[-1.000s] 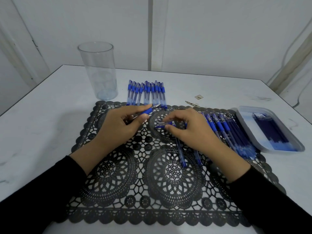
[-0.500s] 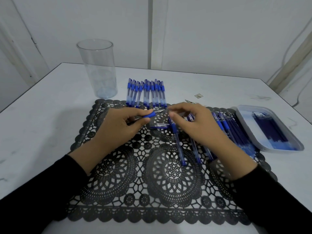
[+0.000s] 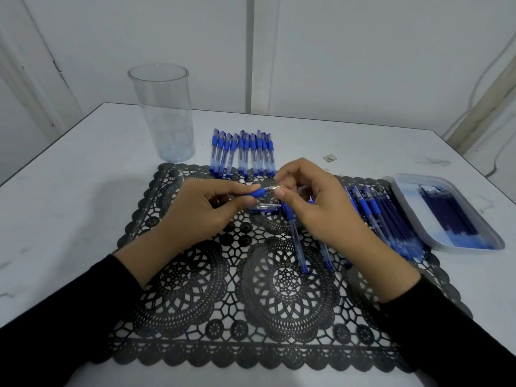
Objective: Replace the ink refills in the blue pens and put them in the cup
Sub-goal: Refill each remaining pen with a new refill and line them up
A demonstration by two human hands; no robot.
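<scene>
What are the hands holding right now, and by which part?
One blue plastic pen: the left hand grips its barrel behind the blue rubber grip, and the right hand pinches its pointed tip end.

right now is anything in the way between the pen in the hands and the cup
Nothing visible does. The left hand and right hand hold the pen; the cup stands open-mouthed to the far left. The row of pens between lies flat and looks easy to pass over.

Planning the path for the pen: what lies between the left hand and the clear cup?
Head view: only a corner of the black lace mat and bare white table lie between the left hand and the clear cup.
</scene>
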